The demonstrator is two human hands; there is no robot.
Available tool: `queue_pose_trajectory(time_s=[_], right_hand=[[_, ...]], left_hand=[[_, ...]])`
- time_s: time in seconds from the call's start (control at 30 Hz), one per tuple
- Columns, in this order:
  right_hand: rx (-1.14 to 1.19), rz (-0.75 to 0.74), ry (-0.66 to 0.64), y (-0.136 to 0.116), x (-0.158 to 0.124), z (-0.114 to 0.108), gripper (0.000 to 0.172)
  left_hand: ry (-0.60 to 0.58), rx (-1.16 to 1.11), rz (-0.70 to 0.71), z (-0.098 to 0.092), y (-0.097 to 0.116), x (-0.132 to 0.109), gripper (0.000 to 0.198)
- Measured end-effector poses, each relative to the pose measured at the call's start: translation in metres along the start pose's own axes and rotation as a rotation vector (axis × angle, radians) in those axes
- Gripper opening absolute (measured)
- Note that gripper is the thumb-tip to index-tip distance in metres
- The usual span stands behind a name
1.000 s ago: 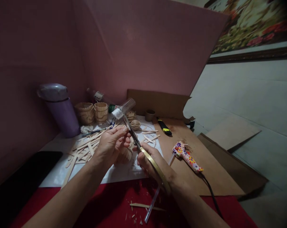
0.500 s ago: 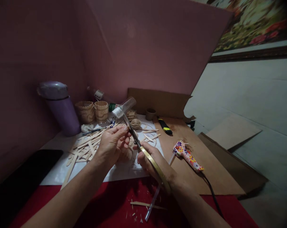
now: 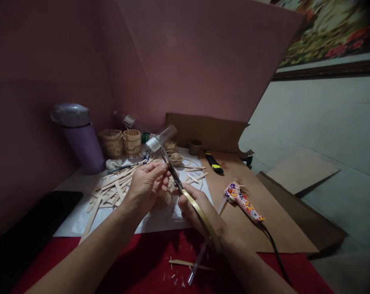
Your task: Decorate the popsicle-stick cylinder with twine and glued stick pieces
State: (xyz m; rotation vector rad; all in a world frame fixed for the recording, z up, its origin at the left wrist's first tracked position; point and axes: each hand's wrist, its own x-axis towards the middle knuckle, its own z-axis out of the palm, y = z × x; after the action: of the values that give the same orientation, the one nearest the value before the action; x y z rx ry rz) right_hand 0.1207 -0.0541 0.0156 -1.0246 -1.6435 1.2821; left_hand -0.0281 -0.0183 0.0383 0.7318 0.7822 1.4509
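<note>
My right hand grips a pair of scissors with gold handles, blades pointing up and away at the centre of the view. My left hand is closed in a pinch right at the blades, holding a small wooden stick piece that is mostly hidden by my fingers. Under both hands lies a small stick-built wooden piece on white paper. Loose wooden craft sticks are scattered to the left of my left hand.
A floral glue gun with a black cord lies on brown cardboard at right. A purple flask, two small stick baskets, a clear bottle, twine and a black-yellow cutter stand behind. A black phone lies left; stick offcuts litter the red cloth.
Hardly anything differs: both hands and the scissors stay in place, with only a slight shift of the view to the right.
</note>
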Motion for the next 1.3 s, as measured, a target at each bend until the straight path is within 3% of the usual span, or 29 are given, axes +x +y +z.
queue_pose_trajectory(time_s=[0.57,0.97,1.3], right_hand=[[-0.037,-0.037,0.021,0.015,0.003,0.0,0.066],[-0.032,-0.031,-0.02,0.016,0.003,0.001,0.067],[0.005,-0.033,-0.062,0.015,0.004,0.001,0.07]], left_hand=[[0.019,0.039,-0.015,0.001,0.004,-0.001,0.022],[-0.061,0.136,-0.088,-0.014,0.012,0.008,0.016],[-0.095,0.143,-0.124,-0.014,0.013,0.008,0.014]])
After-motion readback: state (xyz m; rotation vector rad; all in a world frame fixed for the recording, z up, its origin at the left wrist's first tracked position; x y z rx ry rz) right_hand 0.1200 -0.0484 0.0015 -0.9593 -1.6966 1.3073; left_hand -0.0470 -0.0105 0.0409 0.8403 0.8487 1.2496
